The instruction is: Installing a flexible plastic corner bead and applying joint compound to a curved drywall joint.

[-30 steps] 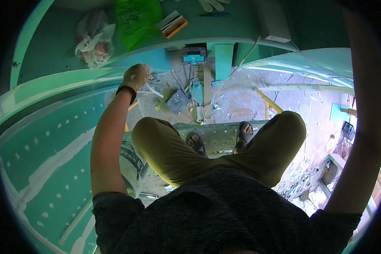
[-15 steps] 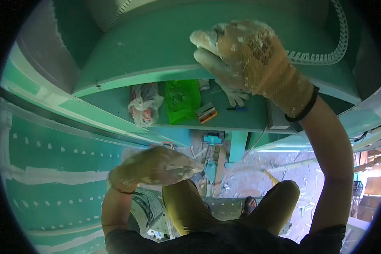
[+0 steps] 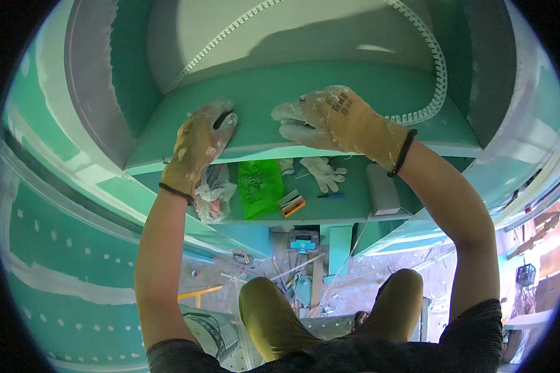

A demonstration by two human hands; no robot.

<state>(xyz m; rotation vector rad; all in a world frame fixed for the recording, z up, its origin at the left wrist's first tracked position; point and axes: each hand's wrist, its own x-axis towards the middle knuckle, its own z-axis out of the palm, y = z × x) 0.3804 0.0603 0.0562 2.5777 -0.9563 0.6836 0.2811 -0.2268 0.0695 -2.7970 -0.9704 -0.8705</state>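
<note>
My left hand, in a tan work glove smeared with white, is over the left front of a green board shelf. Its fingers are bent, and a dark gap shows between thumb and finger. My right hand, gloved alike, hovers over the shelf's middle right. Its fingers point left, with a slit between them and the thumb, and I see nothing held. A white perforated flexible trim strip arches round the niche. One end passes behind my right glove's cuff; whether it touches the glove I cannot tell.
A lower shelf holds a clear plastic bag, a bright green bag, a small orange-edged box, white gloves, a blue pen and a grey block. Below, a toolbox stands among offcuts. A bucket is at left.
My left hand has risen from above my knee to the upper shelf. My view has tilted up, showing more of the niche and strip. My right hand appears lower in the picture.
</note>
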